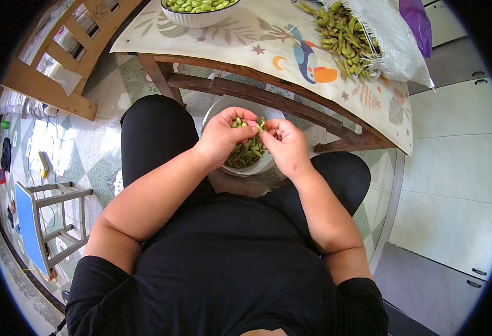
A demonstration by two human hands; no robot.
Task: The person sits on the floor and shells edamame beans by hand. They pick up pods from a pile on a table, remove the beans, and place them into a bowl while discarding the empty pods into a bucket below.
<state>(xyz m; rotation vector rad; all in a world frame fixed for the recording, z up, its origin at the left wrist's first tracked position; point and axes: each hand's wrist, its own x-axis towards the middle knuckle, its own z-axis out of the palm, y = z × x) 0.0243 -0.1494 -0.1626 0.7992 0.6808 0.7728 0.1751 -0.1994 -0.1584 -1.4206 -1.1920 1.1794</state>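
Note:
Between the fingertips of both hands is a green bean pod [261, 125], pinched from either side. My left hand [225, 135] also cups several shelled green beans [238, 122] in its curled fingers. My right hand [287, 145] grips the pod's other end with thumb and forefinger; its remaining fingers are curled in. Below the hands a white bucket [267, 164] stands on the floor between my knees, with green pods or hulls [246, 153] in it. The hands hide part of the bucket.
Ahead is a table with a printed cover [229, 46]. On it are a white bowl [200, 19] of shelled beans and a heap of pods [346, 40] spilling from a white woven sack [393, 46]. A blue-topped stool [32, 227] lies at left; cabinets [447, 164] line the right.

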